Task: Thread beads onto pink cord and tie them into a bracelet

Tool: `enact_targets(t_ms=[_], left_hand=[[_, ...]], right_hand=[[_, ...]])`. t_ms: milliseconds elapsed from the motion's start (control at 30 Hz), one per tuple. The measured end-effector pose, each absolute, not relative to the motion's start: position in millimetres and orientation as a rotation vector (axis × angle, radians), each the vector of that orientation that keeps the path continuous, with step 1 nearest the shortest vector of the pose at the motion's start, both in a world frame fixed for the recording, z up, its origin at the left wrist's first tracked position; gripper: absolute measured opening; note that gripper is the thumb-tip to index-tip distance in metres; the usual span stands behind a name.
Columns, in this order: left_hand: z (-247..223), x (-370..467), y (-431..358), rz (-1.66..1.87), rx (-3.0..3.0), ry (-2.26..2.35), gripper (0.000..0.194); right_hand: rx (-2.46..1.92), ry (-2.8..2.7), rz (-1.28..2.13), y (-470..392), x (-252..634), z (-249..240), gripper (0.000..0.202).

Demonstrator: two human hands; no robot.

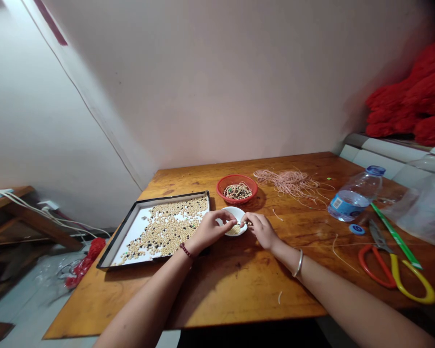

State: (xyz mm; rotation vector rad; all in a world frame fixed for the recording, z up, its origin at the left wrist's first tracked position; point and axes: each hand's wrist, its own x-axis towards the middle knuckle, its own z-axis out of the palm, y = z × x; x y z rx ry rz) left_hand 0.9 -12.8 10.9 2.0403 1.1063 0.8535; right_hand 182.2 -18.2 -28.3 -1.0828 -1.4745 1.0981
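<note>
My left hand [214, 227], a dark red bead bracelet at its wrist, reaches over a small white bowl [240, 212]. Its thumb and forefinger are pinched together; whatever is between them is too small to name. At the bowl's right edge, my right hand [264, 231] has its fingers curled round a few cream and dark beads [249, 223]. Whether these are strung cannot be seen. Small pale beads [234, 229] lie in the bowl. Left of the hands, a shallow black-rimmed tray [130, 232] holds many loose cream and black beads [166, 229].
Behind the bowl stands a red basket [255, 189] with strung beads. Pink cord [290, 182] lies tangled beside it. To the right are a water bottle [353, 198], its blue cap [357, 229], scissors [382, 251], a green strip [398, 237] and a large clear jug [427, 203].
</note>
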Motion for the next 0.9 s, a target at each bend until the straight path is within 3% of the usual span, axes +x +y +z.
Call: enact_targets(t_ms=[233,500,600,700,767,833,900], left_hand=[[14,4,-20,0.849,2.16,1.093,0.026],[13,3,-17,0.843,2.255,1.159,0.026],[23,-14,-10,0.749,2.301,1.137,0.036],[34,-43,-1,0.731,2.382,1.634,0.03],[38,-61,4,0.448,2.425,2.119,0.025],[37,-71,6,0.037,2.411,2.243,0.022],[35,-73,8,-0.152,2.412,2.216,0.021]], right_hand=[[-1.092,-1.363,1.287,-18,180,-26,0.049],[-1.004,-1.483,1.254,-17,176,-21,0.029],[-1.018,-1.433,1.268,-16,176,-21,0.022],[-1.07,-1.306,1.372,-18,176,-20,0.019],[-1.095,-1.244,1.487,-19,176,-19,0.017],[-1.095,-1.211,1.568,-21,175,-19,0.016],[-1.088,-1.196,1.598,-22,175,-18,0.016]])
